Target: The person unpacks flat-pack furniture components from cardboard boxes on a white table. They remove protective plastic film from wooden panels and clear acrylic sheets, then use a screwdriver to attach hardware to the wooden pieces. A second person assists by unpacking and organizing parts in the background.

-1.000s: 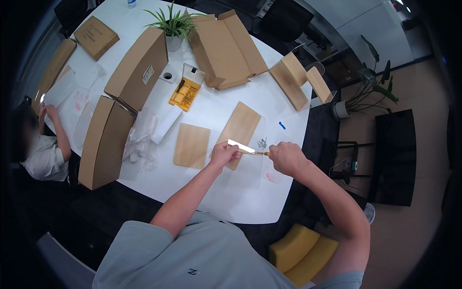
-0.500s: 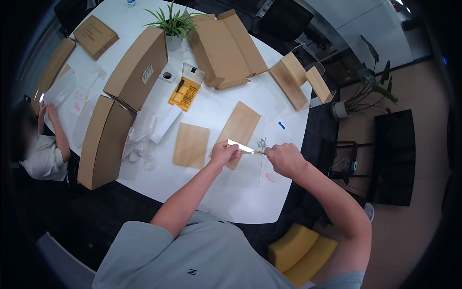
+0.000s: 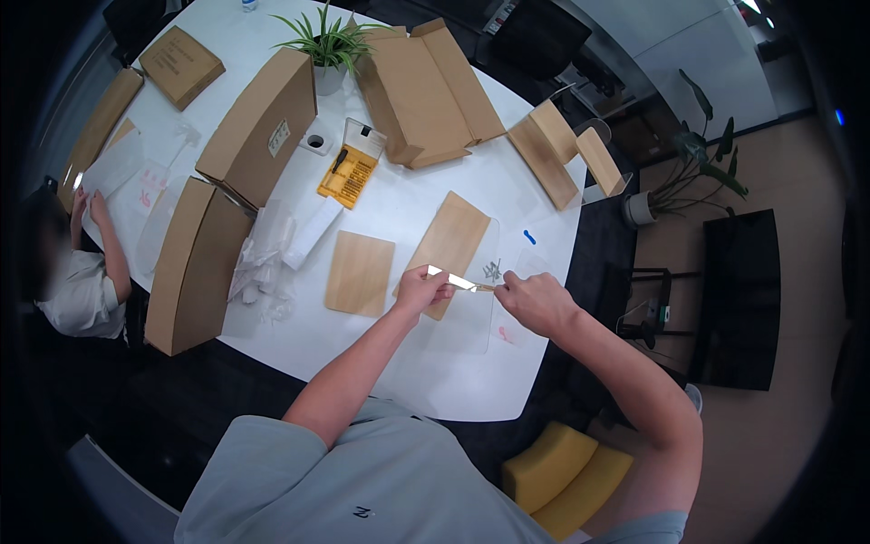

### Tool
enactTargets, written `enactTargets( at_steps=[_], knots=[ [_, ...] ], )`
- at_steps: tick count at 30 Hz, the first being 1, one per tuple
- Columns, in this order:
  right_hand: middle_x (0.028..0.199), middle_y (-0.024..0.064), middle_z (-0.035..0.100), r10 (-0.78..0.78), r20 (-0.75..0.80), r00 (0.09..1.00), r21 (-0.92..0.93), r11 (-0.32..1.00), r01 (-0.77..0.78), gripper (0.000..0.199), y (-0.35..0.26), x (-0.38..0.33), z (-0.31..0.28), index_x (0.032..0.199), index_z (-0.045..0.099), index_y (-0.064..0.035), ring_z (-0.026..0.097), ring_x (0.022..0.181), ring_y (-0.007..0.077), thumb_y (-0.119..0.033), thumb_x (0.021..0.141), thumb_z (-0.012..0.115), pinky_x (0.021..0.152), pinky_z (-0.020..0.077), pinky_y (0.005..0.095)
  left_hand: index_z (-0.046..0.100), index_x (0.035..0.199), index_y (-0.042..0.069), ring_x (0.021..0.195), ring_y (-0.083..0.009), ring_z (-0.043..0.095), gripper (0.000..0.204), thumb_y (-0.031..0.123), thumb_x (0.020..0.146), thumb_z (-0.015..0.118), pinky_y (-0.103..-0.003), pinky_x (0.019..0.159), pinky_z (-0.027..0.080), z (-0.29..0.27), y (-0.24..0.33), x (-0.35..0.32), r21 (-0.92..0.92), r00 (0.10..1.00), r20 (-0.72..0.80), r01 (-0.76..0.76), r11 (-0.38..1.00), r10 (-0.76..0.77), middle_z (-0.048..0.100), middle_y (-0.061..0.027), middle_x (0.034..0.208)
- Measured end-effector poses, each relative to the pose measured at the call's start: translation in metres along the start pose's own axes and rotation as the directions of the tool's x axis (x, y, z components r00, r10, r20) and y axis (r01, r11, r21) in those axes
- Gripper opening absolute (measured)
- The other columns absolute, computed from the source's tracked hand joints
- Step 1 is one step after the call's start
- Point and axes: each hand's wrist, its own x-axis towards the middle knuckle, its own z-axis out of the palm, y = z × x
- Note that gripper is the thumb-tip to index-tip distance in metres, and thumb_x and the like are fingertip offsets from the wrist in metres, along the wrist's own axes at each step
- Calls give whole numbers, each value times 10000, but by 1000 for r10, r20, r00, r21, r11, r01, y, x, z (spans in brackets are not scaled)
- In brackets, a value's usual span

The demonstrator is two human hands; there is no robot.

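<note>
left hand (image 3: 421, 288), right hand (image 3: 535, 301) unmoved, still gripping strip (image 3: 460, 280)

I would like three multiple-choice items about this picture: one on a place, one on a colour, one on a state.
1. Where does the potted green plant stand?
A. at the far end of the white table
B. on the floor beside the yellow stool
C. next to the person's elbows

2. What colour is the open flat case with small tools in it?
A. blue
B. yellow
C. red

3. How is the thin pale strip held?
A. it lies flat on the table, untouched
B. the left hand alone holds it
C. the left hand and the right hand each pinch one end

Answers: 1 A, the plant stands among the cardboard boxes at the far end. 2 B, its tray is yellow. 3 C, the strip spans the gap between both hands, above the table.
</note>
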Motion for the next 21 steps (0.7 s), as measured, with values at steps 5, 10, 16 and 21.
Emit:
enactTargets(
  at_steps=[5,10,16,21],
  knots=[
    [785,148,658,283,274,919,225,910,-348,123,3,10,-7,929,671,-18,674,720,299,-104,850,632,637,548,403,634,967,74,734,-111,691,97,162,927,634,-255,707,561,-2,-4,5,38,1000,1,14,999,-14,717,-75,858],
    [736,151,636,297,251,921,184,920,-346,125,4,13,-11,853,651,-15,668,712,298,-139,851,638,610,539,422,634,963,65,726,-109,687,108,165,921,643,-259,706,560,-5,-7,8,37,1000,1,17,999,-17,715,-73,854],
    [786,110,627,24,-36,999,-69,997,-27,82,-5,-1,-6,877,615,-28,688,667,236,-100,838,604,562,546,362,633,970,63,725,-107,686,112,160,915,642,-260,706,559,-5,-7,7,31,1000,16,11,999,-11,714,-73,850],
    [778,134,645,-11,20,1000,-6,1000,11,109,4,-4,0,879,617,-19,687,679,268,-121,840,613,594,552,376,630,971,62,727,-107,687,120,165,911,644,-258,701,557,-4,-5,7,40,1000,7,10,999,-10,715,-72,849]
  ],
)
